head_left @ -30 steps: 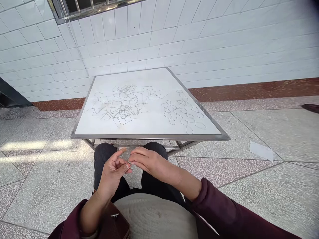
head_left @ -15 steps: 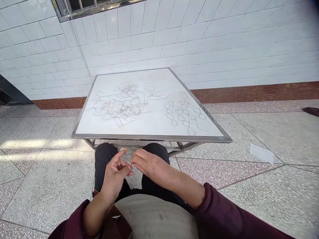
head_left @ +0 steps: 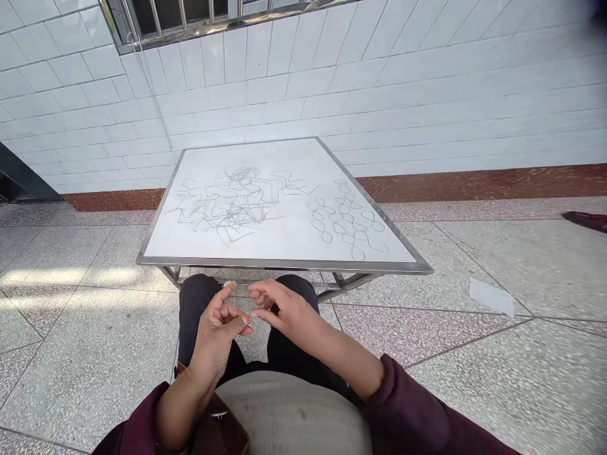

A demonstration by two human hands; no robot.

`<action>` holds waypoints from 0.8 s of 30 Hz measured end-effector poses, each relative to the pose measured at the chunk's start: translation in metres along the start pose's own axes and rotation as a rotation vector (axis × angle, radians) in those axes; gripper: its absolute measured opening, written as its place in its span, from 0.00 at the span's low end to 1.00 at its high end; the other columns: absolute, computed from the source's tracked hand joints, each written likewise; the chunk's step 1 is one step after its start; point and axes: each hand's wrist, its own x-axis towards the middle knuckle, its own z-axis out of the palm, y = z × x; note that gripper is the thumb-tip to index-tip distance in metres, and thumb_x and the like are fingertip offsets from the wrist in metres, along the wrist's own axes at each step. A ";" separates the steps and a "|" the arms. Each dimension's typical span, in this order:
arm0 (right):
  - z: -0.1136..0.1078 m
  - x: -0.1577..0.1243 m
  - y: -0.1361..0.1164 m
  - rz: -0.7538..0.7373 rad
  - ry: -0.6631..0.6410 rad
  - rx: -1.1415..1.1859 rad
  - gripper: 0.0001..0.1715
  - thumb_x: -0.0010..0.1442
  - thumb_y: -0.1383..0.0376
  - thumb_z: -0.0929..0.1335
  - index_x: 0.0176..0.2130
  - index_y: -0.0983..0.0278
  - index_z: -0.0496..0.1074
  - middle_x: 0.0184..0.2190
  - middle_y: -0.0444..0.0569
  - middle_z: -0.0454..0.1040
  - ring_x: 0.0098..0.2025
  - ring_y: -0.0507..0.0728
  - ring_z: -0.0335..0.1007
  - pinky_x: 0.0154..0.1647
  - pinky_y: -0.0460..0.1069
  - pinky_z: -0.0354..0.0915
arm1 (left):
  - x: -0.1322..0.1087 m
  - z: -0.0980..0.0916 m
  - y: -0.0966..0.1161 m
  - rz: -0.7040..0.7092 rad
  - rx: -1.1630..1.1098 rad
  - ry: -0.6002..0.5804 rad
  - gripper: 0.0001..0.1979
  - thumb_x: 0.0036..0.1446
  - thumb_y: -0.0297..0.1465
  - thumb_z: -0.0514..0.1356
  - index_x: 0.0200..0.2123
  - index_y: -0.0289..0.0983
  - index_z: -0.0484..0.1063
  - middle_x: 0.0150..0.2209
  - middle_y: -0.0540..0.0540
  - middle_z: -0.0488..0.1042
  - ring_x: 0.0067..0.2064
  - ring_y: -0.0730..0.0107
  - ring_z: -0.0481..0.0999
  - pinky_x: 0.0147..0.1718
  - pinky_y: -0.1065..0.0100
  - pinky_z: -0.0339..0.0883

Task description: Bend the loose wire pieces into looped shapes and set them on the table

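My left hand [head_left: 219, 328] and my right hand [head_left: 279, 311] meet above my knees, just in front of the table's near edge. Both pinch a thin bent wire piece [head_left: 241, 309] between thumb and fingers; the wire is barely visible. On the white table top [head_left: 265, 240] lies a tangled heap of angular bent wires [head_left: 227, 203] at the left. A group of figure-eight shaped wire loops [head_left: 348, 220] lies at the right.
The table has a steel rim [head_left: 284, 263] and steel legs. A white tiled wall [head_left: 379, 82] with a red-brown skirting stands behind it. A scrap of paper [head_left: 491, 296] lies on the terrazzo floor at right. A dark shoe [head_left: 588, 220] shows at the far right edge.
My right hand's fingers have lifted and spread a little while both hands keep working the wire. The view has tilted slightly; the table's wires have not moved.
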 end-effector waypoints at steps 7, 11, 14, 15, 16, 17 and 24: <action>0.004 0.000 -0.005 0.078 0.034 0.046 0.13 0.62 0.72 0.66 0.45 0.61 0.73 0.34 0.47 0.76 0.33 0.53 0.73 0.35 0.47 0.71 | -0.002 0.002 0.003 -0.022 0.063 -0.024 0.37 0.48 0.31 0.70 0.62 0.36 0.65 0.27 0.52 0.73 0.29 0.74 0.72 0.33 0.68 0.72; 0.010 -0.003 -0.005 0.038 0.071 -0.089 0.18 0.60 0.76 0.62 0.46 0.62 0.74 0.31 0.46 0.73 0.28 0.51 0.68 0.30 0.46 0.68 | -0.001 0.004 0.000 -0.046 0.093 -0.023 0.39 0.47 0.31 0.70 0.62 0.36 0.64 0.26 0.53 0.73 0.28 0.73 0.72 0.33 0.68 0.72; 0.015 -0.006 -0.004 0.000 0.118 -0.242 0.19 0.57 0.78 0.62 0.42 0.63 0.74 0.28 0.46 0.70 0.28 0.53 0.68 0.29 0.46 0.68 | -0.001 0.006 -0.002 -0.068 0.097 -0.032 0.40 0.47 0.31 0.70 0.63 0.35 0.63 0.26 0.53 0.72 0.28 0.74 0.72 0.33 0.67 0.72; 0.016 -0.006 -0.004 -0.012 0.131 -0.288 0.18 0.57 0.78 0.63 0.41 0.63 0.74 0.29 0.46 0.71 0.30 0.53 0.68 0.30 0.46 0.68 | -0.001 0.006 -0.001 -0.075 0.095 -0.036 0.40 0.47 0.31 0.70 0.64 0.35 0.62 0.26 0.54 0.72 0.28 0.73 0.72 0.34 0.66 0.72; 0.016 -0.006 -0.004 -0.023 0.139 -0.318 0.17 0.57 0.78 0.63 0.41 0.63 0.74 0.30 0.47 0.71 0.32 0.54 0.69 0.31 0.47 0.69 | -0.001 0.007 -0.001 -0.083 0.094 -0.039 0.41 0.47 0.30 0.70 0.64 0.35 0.62 0.26 0.54 0.72 0.28 0.73 0.72 0.34 0.66 0.73; 0.016 -0.006 -0.004 -0.035 0.141 -0.325 0.16 0.58 0.77 0.63 0.42 0.62 0.74 0.32 0.48 0.72 0.33 0.54 0.70 0.32 0.47 0.69 | -0.001 0.007 -0.001 -0.089 0.093 -0.040 0.41 0.47 0.30 0.70 0.64 0.35 0.61 0.26 0.54 0.72 0.28 0.73 0.72 0.34 0.66 0.73; 0.008 -0.002 0.001 -0.135 0.072 -0.105 0.13 0.65 0.74 0.62 0.42 0.61 0.72 0.36 0.48 0.71 0.32 0.51 0.69 0.32 0.45 0.68 | 0.001 0.007 -0.003 -0.118 0.085 -0.055 0.43 0.46 0.29 0.70 0.65 0.33 0.59 0.26 0.53 0.74 0.28 0.73 0.72 0.33 0.66 0.72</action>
